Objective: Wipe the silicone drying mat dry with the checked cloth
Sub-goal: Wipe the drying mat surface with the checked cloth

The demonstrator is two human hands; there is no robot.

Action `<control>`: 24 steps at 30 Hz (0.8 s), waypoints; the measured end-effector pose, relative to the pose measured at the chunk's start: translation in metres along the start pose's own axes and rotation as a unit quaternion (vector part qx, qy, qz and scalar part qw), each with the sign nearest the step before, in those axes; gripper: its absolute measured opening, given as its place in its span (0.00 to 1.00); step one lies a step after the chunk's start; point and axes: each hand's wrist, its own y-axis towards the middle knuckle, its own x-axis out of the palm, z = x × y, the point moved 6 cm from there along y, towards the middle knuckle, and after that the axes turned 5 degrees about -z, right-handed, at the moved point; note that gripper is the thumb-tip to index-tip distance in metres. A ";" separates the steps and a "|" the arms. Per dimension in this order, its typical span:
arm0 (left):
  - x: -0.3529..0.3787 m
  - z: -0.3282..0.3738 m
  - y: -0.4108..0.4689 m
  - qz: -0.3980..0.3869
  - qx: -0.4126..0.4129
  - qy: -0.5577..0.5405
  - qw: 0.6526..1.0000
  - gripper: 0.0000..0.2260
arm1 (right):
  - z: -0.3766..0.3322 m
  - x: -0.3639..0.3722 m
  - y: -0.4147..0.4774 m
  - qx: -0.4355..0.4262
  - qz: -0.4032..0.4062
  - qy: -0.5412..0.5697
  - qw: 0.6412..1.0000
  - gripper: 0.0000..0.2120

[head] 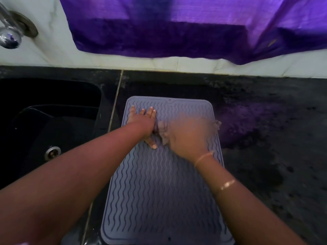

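Note:
A grey silicone drying mat (159,191) with wavy ridges lies lengthwise on the black counter, to the right of the sink. My left hand (144,122) rests flat on the mat's upper left part, fingers spread, holding nothing. My right hand (190,137) is blurred by motion over the mat's upper right part, with its fingers closed on a bunched pale cloth (163,132). The cloth sticks out on both sides of the hand and touches the mat. Its checked pattern is too blurred to make out.
A black sink (46,121) with a metal drain (52,152) lies to the left. A chrome tap (9,35) is at the top left. A purple curtain (194,27) hangs over the white sill behind. The dark speckled counter (274,147) extends to the right.

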 end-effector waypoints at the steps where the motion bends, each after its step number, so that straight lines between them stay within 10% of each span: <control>1: 0.000 0.001 0.000 0.003 -0.004 0.007 1.000 0.59 | -0.003 0.002 -0.013 -0.008 0.020 -0.010 1.000 0.12; 12: 0.002 0.002 0.004 -0.004 -0.010 0.050 0.999 0.60 | 0.039 0.000 0.089 0.147 0.001 0.008 0.989 0.16; 24: -0.004 0.007 0.002 0.012 -0.015 0.044 0.999 0.60 | -0.002 0.005 -0.023 0.048 0.076 -0.066 0.994 0.19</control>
